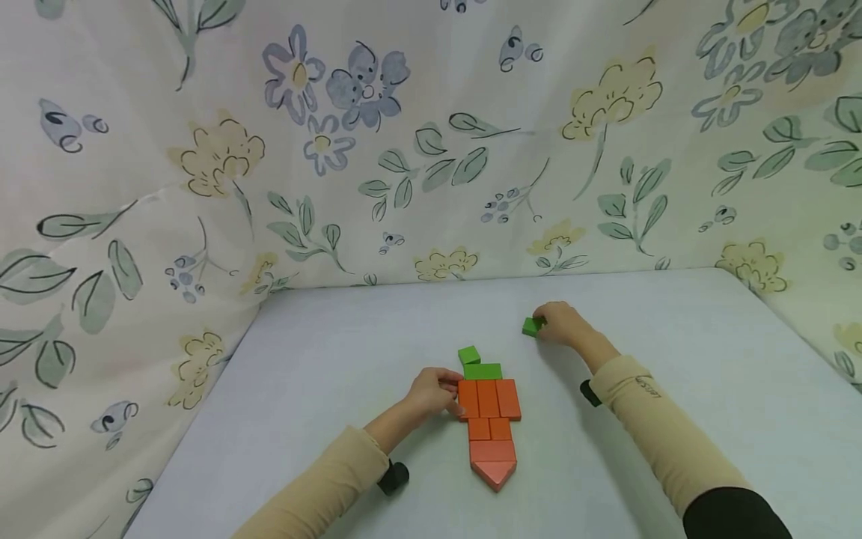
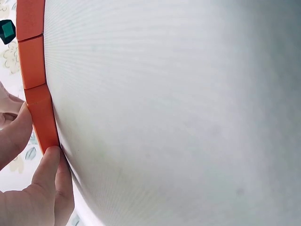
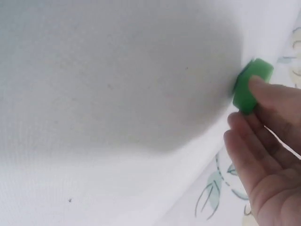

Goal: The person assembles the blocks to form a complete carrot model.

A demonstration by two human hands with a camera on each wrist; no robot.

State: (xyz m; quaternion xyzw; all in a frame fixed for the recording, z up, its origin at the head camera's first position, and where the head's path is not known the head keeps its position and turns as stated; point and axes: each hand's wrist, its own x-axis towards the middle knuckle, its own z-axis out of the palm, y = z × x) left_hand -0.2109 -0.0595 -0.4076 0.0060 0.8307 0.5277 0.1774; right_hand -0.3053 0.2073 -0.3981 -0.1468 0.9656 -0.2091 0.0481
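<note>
Orange blocks form a flat, carrot-like shape, ending in a pointed block (image 1: pixel 495 473) at the near end. My left hand (image 1: pixel 434 391) is at the shape's upper left, thumb and fingers gripping the tall orange block (image 1: pixel 468 399) near its ends. The left wrist view shows those fingertips on the orange block (image 2: pixel 43 120) from the side. Across the wide end lies a green rectangular block (image 1: pixel 483 371), with a smaller, turned green block (image 1: pixel 469 355) beyond it. Farther back and right, my right hand (image 1: pixel 564 325) pinches a small green block (image 3: pixel 251 87) between thumb and fingers, close over the table.
The white tabletop (image 1: pixel 337 329) runs back to a floral cloth (image 1: pixel 431 150) hanging behind it and along both sides. Dark wrist cameras, one the left camera (image 1: pixel 393 477), hang under both tan sleeves (image 1: pixel 337 479).
</note>
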